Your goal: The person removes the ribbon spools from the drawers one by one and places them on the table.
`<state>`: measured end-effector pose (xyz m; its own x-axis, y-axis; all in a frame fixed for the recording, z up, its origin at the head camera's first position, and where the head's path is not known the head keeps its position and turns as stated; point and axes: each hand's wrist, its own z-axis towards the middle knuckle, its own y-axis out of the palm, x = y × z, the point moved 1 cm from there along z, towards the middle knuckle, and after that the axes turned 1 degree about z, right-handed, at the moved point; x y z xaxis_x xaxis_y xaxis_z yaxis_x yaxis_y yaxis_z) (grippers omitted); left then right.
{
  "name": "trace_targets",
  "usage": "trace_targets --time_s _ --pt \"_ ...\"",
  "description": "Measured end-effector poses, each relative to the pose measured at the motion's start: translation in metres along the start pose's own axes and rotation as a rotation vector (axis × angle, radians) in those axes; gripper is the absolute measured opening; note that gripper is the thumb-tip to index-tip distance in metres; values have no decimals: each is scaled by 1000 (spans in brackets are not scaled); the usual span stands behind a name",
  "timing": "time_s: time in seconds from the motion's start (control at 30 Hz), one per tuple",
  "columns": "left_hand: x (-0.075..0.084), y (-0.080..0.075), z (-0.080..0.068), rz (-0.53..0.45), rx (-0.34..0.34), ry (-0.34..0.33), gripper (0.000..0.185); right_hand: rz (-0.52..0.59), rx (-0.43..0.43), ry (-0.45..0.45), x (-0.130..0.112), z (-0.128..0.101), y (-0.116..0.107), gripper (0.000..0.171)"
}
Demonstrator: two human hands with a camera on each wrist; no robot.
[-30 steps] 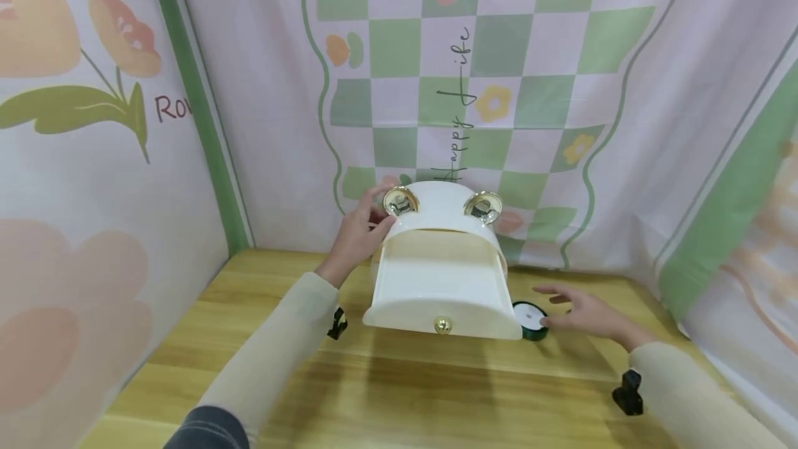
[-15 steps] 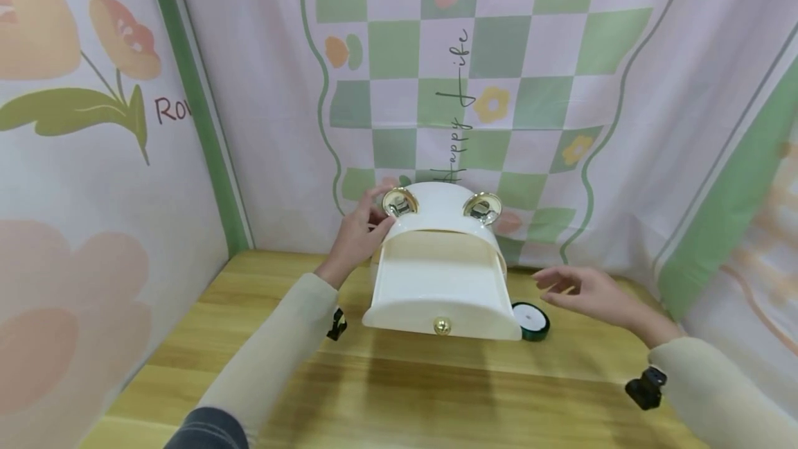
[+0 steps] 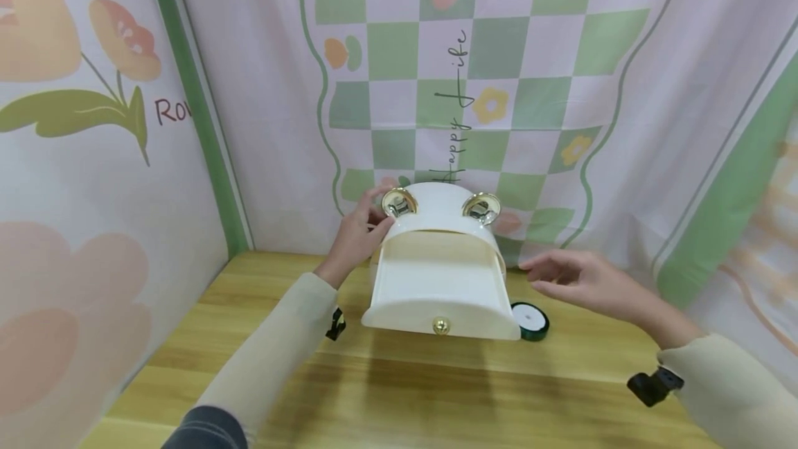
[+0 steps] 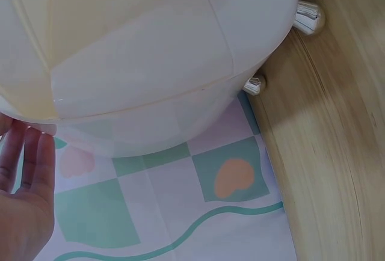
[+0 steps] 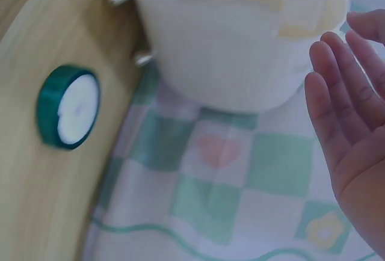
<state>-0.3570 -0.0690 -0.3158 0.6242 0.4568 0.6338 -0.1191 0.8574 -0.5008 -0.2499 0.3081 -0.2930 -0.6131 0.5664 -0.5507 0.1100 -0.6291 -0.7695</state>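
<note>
Two hands are working around one cream storage box (image 3: 441,276), which is sitting on the wooden surface (image 3: 399,393) close to the checked backdrop (image 3: 474,75). We are seeing its open upper compartment holding nothing visible, and its drawer with the gold knob (image 3: 440,326) facing us, the box's long axis running from backdrop toward us. Our left hand (image 3: 357,234) is resting with relaxed fingers against the box's upper left side, beside a gold ear (image 3: 399,201). Our right hand (image 3: 586,281) is hovering spread and empty to the box's right, above a green ribbon spool (image 3: 530,319) lying flat at the box's front right corner.
</note>
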Motion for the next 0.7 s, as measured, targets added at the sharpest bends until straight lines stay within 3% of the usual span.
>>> trace_targets --time_s 0.27,0.5,0.7 --pt "0 0 0 8 -7 1 56 4 23 -186 -41 7 8 32" --pt "0 0 1 4 -7 9 56 25 13 -412 -69 13 25 38" --pt "0 0 1 10 -7 11 56 35 -9 -460 -88 15 40 34"
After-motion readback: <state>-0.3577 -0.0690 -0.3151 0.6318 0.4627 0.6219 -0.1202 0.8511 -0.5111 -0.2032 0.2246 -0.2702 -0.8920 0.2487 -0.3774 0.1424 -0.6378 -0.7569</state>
